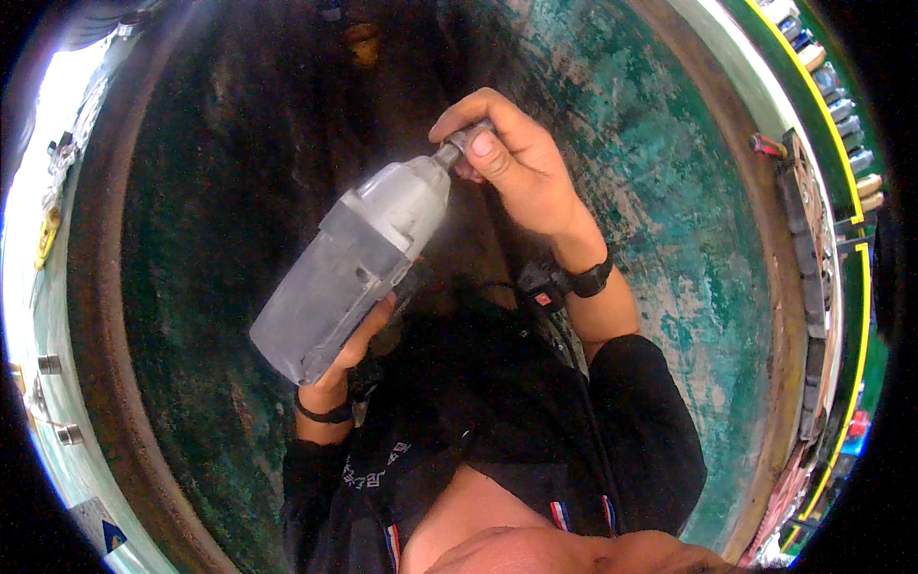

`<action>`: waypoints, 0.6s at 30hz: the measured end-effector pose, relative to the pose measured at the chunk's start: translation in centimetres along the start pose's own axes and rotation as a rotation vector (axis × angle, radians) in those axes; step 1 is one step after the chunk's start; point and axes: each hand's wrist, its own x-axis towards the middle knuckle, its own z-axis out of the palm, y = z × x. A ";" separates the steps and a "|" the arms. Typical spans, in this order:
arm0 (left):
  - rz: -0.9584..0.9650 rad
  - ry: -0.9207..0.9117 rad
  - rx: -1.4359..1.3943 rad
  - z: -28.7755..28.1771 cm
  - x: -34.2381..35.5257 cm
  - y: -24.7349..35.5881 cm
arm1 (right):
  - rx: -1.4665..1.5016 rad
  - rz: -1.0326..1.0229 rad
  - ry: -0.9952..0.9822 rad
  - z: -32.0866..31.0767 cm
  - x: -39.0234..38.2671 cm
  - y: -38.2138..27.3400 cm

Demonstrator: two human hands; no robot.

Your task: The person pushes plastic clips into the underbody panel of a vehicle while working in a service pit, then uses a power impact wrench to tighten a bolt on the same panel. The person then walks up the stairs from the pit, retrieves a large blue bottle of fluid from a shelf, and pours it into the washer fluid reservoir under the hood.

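Observation:
A grey impact wrench (349, 263) is held up in front of my chest, its nose tilted toward the upper right. Beneath its body, my left hand (361, 346) is wrapped around the grip; the body hides most of those fingers. My right hand (526, 167) pinches a metal socket (469, 143) at the tool's front end, thumb on top and fingers around the far side. The socket meets the drive shaft, though I cannot tell whether it is fully seated.
Worn green floor (688, 277) lies below. To the right, a red-handled screwdriver (768, 145) rests near a long edge, with a yellow-edged rack (832, 91) of several items beyond. A yellow tool (46, 237) and small metal cylinders (69, 434) sit on the left surface.

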 end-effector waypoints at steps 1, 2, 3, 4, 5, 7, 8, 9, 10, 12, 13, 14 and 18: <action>-0.033 -0.020 -0.036 -0.1 0.1 -1.6 | -0.025 -0.006 0.016 0.1 -0.1 -0.2; -0.068 -0.040 -0.073 -0.2 -0.3 -2.3 | -0.067 -0.012 -0.008 -0.2 0.0 -0.3; -0.101 -0.057 -0.113 -0.1 -0.1 -2.0 | -0.110 -0.016 -0.032 -0.5 0.2 -0.4; -0.135 -0.075 -0.155 -0.2 -0.1 -0.5 | -0.153 -0.019 -0.056 -0.7 0.2 -0.5; -0.145 -0.095 -0.166 -0.2 0.0 -0.1 | -0.118 0.007 -0.074 -0.8 0.0 -0.6; -0.143 -0.141 -0.160 -0.1 0.0 0.1 | -0.049 0.060 -0.107 -1.1 -0.1 -0.8; -0.167 -0.149 -0.128 -0.1 -0.1 -0.6 | -0.086 0.040 -0.080 -1.0 -0.2 -0.8; -0.191 -0.154 -0.098 -0.1 -0.4 -1.4 | -0.122 0.019 -0.058 -0.8 -0.3 -0.7; -0.254 -0.147 -0.051 -0.1 -0.4 -2.7 | -0.157 -0.001 -0.032 -0.7 -0.3 -0.7; -0.285 -0.129 -0.012 0.0 -0.3 -2.9 | -0.178 0.002 -0.025 -0.8 -0.5 -0.8; -0.253 -0.119 -0.019 0.0 -0.2 -2.4 | -0.188 0.004 -0.021 -0.8 -0.5 -0.8; -0.221 -0.109 -0.026 0.1 -0.1 -1.4 | -0.143 0.039 -0.036 -0.9 -0.5 -0.7; -0.150 -0.052 -0.097 1.0 0.3 1.3 | 0.018 0.109 -0.057 -0.9 -0.7 -0.2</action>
